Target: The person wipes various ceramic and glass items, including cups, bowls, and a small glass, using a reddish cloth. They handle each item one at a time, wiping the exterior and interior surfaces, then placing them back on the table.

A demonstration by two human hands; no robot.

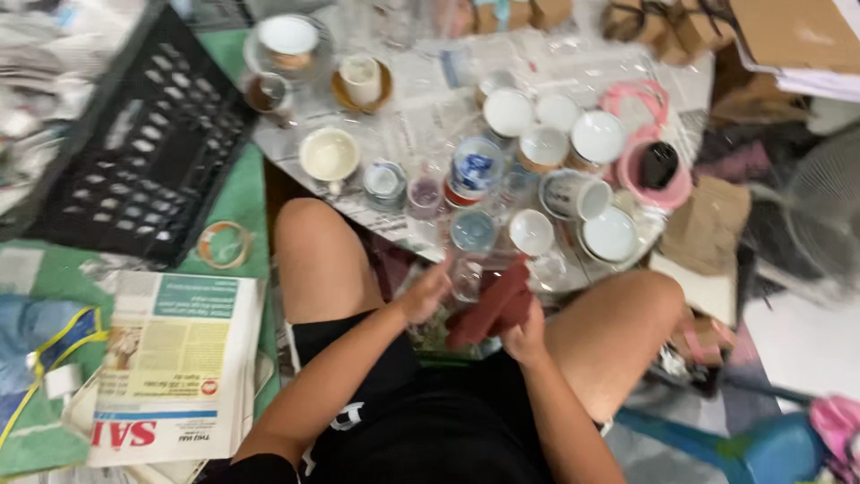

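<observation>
Between the knees, the right hand (524, 336) has its grip closed on a dark red cloth (493, 309); the left hand (425, 291) holds a clear glass (466, 278) against it, fingers curled. Beyond, cups (528, 231) crowd the newspaper-covered desk (430, 112)

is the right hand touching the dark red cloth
Touching. The head view shows the right hand gripping the dark red cloth, its fingers wrapped into the folds.
</observation>
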